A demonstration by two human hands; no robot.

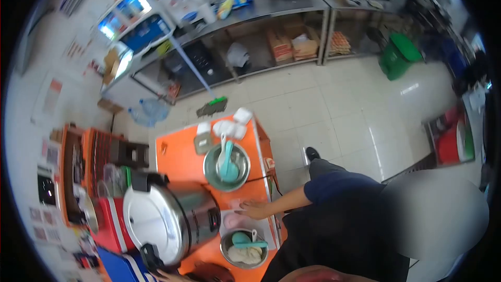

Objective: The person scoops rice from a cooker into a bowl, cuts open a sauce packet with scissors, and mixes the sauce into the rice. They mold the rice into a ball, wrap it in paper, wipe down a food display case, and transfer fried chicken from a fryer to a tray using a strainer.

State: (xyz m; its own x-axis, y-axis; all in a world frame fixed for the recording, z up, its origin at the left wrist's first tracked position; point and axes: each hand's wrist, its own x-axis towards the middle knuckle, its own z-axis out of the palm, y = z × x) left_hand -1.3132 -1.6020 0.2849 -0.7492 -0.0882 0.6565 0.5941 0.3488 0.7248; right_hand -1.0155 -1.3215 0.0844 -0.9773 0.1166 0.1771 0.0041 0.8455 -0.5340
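Note:
At the bottom edge, my left hand point(169, 277) shows only in part, beside the lower black handle point(151, 257) of a large steel cooker point(172, 222); its grip is unclear. My right hand is not in view. A co-worker's hand point(253, 210) reaches over the orange table point(182, 161), near a pinkish item point(236, 221). Below that hand, a steel bowl point(225, 255) holds pale food and a teal utensil point(241, 238). Another steel bowl point(211, 180) holds a teal ladle point(229, 169) and a white one. White packs point(223, 127) lie at the table's far end.
The co-worker point(360, 219), in a dark apron, stands at the table's right. A mop point(212, 105) leans on the steel counter point(261, 14). Water bottles point(151, 110) and a green bin point(399, 56) are on the floor. A red cooler point(109, 224) stands left of the cooker.

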